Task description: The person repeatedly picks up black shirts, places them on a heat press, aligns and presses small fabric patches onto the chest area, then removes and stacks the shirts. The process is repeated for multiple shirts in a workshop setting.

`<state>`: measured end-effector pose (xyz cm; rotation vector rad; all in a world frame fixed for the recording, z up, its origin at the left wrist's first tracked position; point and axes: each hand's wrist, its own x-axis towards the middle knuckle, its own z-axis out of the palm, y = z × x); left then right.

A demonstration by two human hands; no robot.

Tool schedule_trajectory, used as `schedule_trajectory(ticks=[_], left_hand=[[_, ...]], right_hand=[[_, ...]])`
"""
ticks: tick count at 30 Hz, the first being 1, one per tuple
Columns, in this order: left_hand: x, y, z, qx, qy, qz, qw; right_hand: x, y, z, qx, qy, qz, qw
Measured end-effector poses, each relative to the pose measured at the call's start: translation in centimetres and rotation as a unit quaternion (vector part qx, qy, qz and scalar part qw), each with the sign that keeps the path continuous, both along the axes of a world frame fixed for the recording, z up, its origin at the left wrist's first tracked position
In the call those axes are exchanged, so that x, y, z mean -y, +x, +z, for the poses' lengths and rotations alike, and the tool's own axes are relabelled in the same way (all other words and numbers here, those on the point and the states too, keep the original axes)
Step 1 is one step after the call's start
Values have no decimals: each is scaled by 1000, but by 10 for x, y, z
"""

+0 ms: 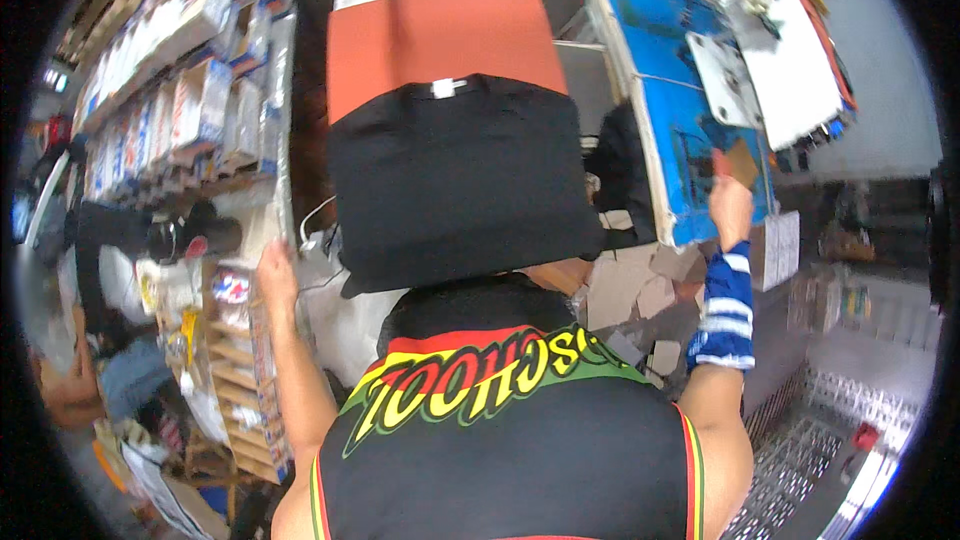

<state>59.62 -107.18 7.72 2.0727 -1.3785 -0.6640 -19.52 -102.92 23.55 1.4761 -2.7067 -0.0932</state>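
The person's right grip [733, 208] is closed on a flat brownish piece [741, 164], held over the near right part of a blue panel [655, 50] with a pale border; motion blur makes it hard to be sure what kind of tool it is. A white plate [722, 80] lies across the panel just beyond the piece. A blue-and-white striped band [722, 315] wraps the right forearm.

The left grip [278, 272] is on the other side, by the near end of a tabletop [264, 225], its fingers curled; whether they hold anything cannot be told. Rows of white-and-blue cartons [165, 105] stand farther along on that side, and a wooden compartment rack [243, 405] is near the left forearm.

Between the two arms, straight ahead, a black shirt [455, 180] lies spread over a red-orange board [450, 35], its collar toward the far end, with a white label [446, 89] at the neck. The board's far part is uncovered.
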Motion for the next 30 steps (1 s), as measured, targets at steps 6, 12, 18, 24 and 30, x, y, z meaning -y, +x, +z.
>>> schedule_trajectory(ticks=[6,12,18,24,30], left_hand=[[38,-159,124,-186,-123,-161,961],[80,-225,158,-148,28,-375,915],[114,-160,145,-133,15,-299,945],[126,-154,136,-221,-18,-229,948],[187,-181,136,-106,-174,-242,949]], right_hand=[[47,137,-6,301,-237,145,912],[74,329,-73,807,-4,93,583],[206,330,-77,248,-263,342,867],[251,319,-90,205,-158,357,898],[252,310,-79,204,-80,402,889]])
